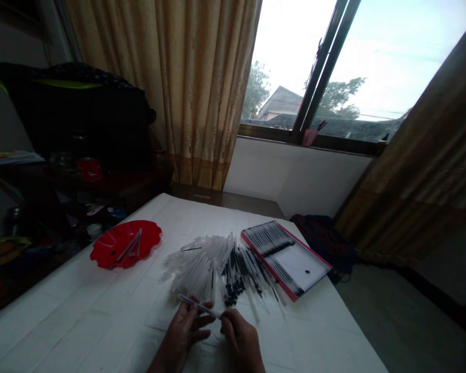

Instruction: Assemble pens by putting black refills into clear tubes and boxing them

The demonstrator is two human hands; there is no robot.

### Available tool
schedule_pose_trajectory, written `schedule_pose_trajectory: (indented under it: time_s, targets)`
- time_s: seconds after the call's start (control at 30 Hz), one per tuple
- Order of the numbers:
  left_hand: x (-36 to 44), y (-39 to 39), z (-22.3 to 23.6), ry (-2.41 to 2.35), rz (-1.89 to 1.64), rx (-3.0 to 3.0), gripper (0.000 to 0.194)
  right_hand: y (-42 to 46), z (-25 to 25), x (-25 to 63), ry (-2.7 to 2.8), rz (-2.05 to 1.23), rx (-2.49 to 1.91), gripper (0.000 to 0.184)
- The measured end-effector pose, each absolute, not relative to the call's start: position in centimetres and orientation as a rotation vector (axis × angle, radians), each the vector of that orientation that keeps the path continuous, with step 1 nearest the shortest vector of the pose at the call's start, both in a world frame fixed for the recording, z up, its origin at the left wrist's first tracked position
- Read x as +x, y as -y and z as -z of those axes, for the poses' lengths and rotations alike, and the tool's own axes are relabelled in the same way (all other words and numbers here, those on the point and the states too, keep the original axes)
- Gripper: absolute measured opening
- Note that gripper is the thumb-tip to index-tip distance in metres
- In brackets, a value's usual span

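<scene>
Head view: left hand (180, 331) clamped on a pen (199, 306), right hand (241, 339) pinching its tip, both held steady beside the pile (217, 267)

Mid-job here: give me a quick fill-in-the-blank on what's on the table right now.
Together, the left hand and right hand hold ____ pen.
The plate on the table is ____ in colour.
In the head view, the pink-edged tray lies to the ____ of the pile of pens.

Missing words: one; red; right.
</scene>
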State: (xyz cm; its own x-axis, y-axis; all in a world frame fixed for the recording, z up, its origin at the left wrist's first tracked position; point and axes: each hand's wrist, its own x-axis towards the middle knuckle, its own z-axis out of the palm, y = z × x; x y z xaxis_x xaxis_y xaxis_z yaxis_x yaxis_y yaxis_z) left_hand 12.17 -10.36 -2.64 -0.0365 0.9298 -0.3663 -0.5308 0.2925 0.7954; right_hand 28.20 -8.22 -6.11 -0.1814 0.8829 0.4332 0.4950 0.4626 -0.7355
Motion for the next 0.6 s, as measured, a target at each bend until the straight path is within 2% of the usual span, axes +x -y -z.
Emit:
schedule_pose_trajectory:
  time_s: [0.07, 0.17, 0.33, 0.47, 0.53, 0.6]
  targets:
    - [12.16, 10.31, 2.76, -1.049, -1.256, 0.493, 0.054, 8.32, 6.10, 28.28, 1.817, -0.584, -1.140, 0.020]
    - [12.25, 10.27, 2.82, -1.069, -1.257, 0.504, 0.058, 8.31, 6.10, 28.41, 1.893, -0.588, -1.093, 0.012]
    - [12.68, 10.38, 2.66, -1.105, -1.262, 0.531, 0.058, 8.16, 6.38, 28.39, 1.886, -0.520, -1.174, 0.027]
    - [12.77, 10.39, 2.79, -1.135, -1.268, 0.535, 0.058, 8.15, 6.38, 28.23, 1.875, -0.592, -1.223, 0.041]
    - [12.61, 10.32, 2.97, -1.117, -1.255, 0.537, 0.059, 8.21, 6.29, 28.12, 1.856, -0.615, -1.217, 0.040]
    - [12.40, 10.27, 3.13, -1.096, -1.240, 0.542, 0.059, 8.33, 6.25, 28.00, 1.819, -0.629, -1.193, 0.028]
